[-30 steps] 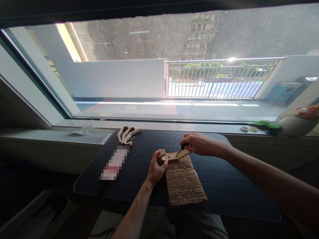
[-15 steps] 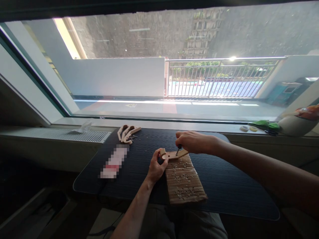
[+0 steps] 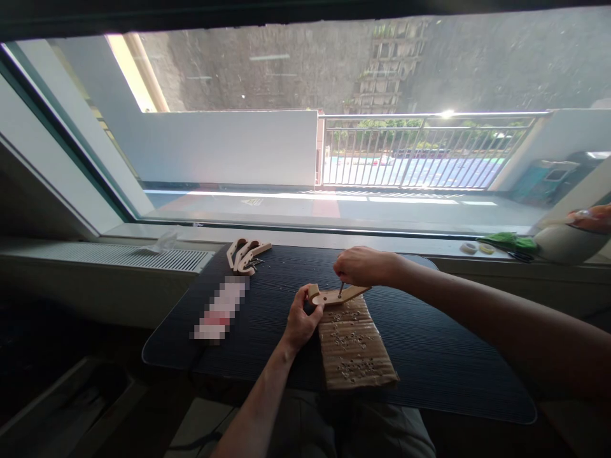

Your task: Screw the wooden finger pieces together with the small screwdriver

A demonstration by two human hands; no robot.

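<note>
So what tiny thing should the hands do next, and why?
Maybe the right hand should give the screwdriver a small twist, because its tip meets the wooden piece, and the left hand is holding that piece's end.

Left hand [image 3: 302,321] grips wooden piece [image 3: 330,298] over cardboard [image 3: 357,346]; right hand [image 3: 365,265] holds thin-shafted tool [image 3: 341,288] against piece.
</note>
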